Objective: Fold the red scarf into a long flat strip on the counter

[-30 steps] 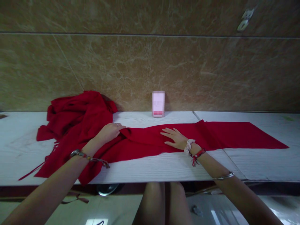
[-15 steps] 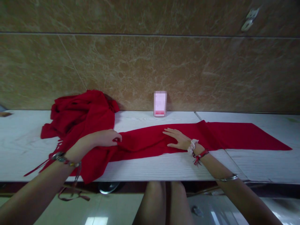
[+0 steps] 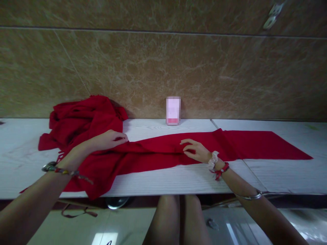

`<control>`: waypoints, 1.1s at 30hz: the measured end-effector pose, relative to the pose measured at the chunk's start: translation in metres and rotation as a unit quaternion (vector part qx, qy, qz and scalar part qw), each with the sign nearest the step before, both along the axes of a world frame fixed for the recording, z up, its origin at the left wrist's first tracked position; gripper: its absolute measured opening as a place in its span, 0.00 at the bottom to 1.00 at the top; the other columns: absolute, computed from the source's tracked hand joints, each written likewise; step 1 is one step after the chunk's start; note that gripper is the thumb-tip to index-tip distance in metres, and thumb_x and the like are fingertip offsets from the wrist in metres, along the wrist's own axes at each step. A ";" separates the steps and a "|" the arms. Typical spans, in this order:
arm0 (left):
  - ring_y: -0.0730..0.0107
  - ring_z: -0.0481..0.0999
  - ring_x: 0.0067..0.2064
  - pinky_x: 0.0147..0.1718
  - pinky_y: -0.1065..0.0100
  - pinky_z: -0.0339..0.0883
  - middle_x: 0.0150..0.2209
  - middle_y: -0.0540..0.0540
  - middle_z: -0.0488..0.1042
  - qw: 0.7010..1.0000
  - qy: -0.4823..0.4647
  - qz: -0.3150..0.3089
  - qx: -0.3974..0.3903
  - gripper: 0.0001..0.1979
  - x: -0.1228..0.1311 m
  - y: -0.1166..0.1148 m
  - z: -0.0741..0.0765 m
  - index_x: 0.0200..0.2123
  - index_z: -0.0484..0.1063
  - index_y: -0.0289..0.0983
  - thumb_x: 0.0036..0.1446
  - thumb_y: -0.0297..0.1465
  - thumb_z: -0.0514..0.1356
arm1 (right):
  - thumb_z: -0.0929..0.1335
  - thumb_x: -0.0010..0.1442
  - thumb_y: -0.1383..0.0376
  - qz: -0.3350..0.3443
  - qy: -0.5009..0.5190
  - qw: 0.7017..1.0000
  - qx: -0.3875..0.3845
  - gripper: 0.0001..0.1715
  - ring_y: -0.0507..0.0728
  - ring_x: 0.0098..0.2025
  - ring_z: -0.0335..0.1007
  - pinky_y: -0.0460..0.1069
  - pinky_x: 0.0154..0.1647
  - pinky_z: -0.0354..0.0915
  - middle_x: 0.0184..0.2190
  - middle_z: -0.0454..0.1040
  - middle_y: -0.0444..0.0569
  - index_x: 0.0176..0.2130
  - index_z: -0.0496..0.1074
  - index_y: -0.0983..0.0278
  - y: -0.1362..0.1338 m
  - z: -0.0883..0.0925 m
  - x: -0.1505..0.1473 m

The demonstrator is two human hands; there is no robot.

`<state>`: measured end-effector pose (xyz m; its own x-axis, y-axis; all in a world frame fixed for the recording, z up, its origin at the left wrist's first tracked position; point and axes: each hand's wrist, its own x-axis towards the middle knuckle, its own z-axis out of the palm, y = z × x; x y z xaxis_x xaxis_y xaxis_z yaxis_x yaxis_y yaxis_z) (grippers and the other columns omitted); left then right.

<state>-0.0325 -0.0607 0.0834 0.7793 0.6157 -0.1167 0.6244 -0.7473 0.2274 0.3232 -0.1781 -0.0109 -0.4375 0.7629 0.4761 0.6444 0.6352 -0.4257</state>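
Note:
A long red scarf with fringe lies across the white tabletop, bunched in a heap at the left and spread into a flat strip towards the right. At the strip's far edge, beside the heap, my left hand pinches the cloth. My right hand rests midway along the strip, its thumb and a finger closing on a raised crease while another finger stays a little apart. The crease runs along the cloth between both hands.
A phone with a blurred screen leans against the brown marbled wall behind the tabletop. Sockets are high on the wall at right. My knees are below the front edge, and a strap hangs at the left.
My left hand has moved away towards the wall, lifting the scarf's far edge. My right hand has gone from lying flat with fingers spread to curled at the crease, which now reaches further right.

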 end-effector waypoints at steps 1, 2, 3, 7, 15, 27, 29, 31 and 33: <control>0.72 0.69 0.28 0.31 0.73 0.60 0.27 0.47 0.74 1.000 0.012 -0.020 -0.021 0.18 0.000 -0.006 0.001 0.29 0.71 0.34 0.55 0.39 0.46 | 0.62 0.56 0.65 0.002 0.025 0.999 -0.020 0.10 0.56 0.49 0.64 0.55 0.49 0.61 0.45 0.68 0.55 0.28 0.70 0.64 -0.001 0.004 0.004; 0.73 0.68 0.27 0.30 0.74 0.59 0.26 0.49 0.74 0.998 0.024 -0.038 -0.044 0.18 0.001 -0.012 0.002 0.29 0.71 0.35 0.55 0.39 0.46 | 0.62 0.56 0.63 0.010 0.041 0.998 -0.048 0.10 0.56 0.49 0.64 0.56 0.50 0.61 0.45 0.68 0.54 0.28 0.70 0.64 -0.002 0.007 0.008; 0.74 0.68 0.26 0.29 0.74 0.59 0.25 0.49 0.73 0.996 0.039 -0.052 -0.068 0.18 0.002 -0.018 0.001 0.28 0.71 0.36 0.55 0.39 0.47 | 0.62 0.56 0.61 0.026 0.045 0.995 -0.084 0.12 0.56 0.50 0.64 0.56 0.51 0.60 0.46 0.69 0.54 0.28 0.70 0.64 -0.003 0.010 0.011; 0.73 0.69 0.25 0.26 0.75 0.59 0.23 0.50 0.73 0.979 0.115 -0.068 -0.154 0.16 0.009 -0.030 -0.005 0.25 0.73 0.37 0.51 0.41 0.51 | 0.64 0.53 0.53 0.092 -0.013 0.971 -0.218 0.17 0.57 0.52 0.62 0.55 0.54 0.57 0.44 0.71 0.51 0.28 0.73 0.63 -0.007 0.014 0.014; 0.62 0.68 0.46 0.44 0.66 0.60 0.45 0.38 0.71 0.995 -0.004 0.086 0.053 0.23 0.048 0.015 -0.045 0.45 0.67 0.30 0.51 0.40 0.49 | 0.61 0.56 0.53 -0.037 -0.094 0.988 -0.114 0.23 0.61 0.60 0.48 0.63 0.57 0.46 0.54 0.62 0.55 0.47 0.69 0.62 -0.001 -0.004 0.001; 0.70 0.68 0.38 0.41 0.71 0.61 0.34 0.49 0.72 0.994 0.051 0.058 0.077 0.09 0.054 0.056 -0.014 0.33 0.71 0.31 0.52 0.25 0.52 | 0.59 0.57 0.51 -0.037 -0.187 0.966 -0.177 0.32 0.61 0.63 0.37 0.68 0.57 0.34 0.60 0.50 0.52 0.58 0.53 0.58 -0.004 -0.002 -0.018; 0.63 0.67 0.44 0.45 0.65 0.59 0.39 0.45 0.71 0.990 0.060 0.076 0.102 0.10 0.062 0.054 -0.016 0.35 0.71 0.32 0.50 0.22 0.53 | 0.59 0.57 0.51 -0.032 -0.190 0.964 -0.182 0.32 0.62 0.63 0.36 0.68 0.57 0.33 0.60 0.50 0.53 0.58 0.54 0.59 -0.005 0.000 -0.018; 0.53 0.62 0.50 0.47 0.56 0.57 0.48 0.38 0.66 0.984 0.064 0.104 0.133 0.13 0.080 0.044 -0.028 0.41 0.70 0.33 0.51 0.23 0.53 | 0.59 0.57 0.52 -0.034 -0.194 0.963 -0.183 0.31 0.62 0.63 0.37 0.68 0.57 0.33 0.60 0.51 0.53 0.58 0.55 0.59 -0.006 0.000 -0.019; 0.48 0.54 0.57 0.49 0.49 0.53 0.56 0.35 0.57 0.978 0.051 0.120 0.160 0.17 0.104 0.029 -0.047 0.49 0.64 0.34 0.55 0.28 0.51 | 0.59 0.58 0.52 -0.043 -0.193 0.963 -0.180 0.30 0.61 0.62 0.37 0.67 0.57 0.33 0.60 0.51 0.52 0.58 0.55 0.58 -0.005 -0.001 -0.019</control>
<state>0.0719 -0.0317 0.0365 0.6019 0.7975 0.0425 0.7981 -0.5988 -0.0662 0.3044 -0.1835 -0.0122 -0.4558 0.8900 -0.0125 0.8431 0.4273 -0.3265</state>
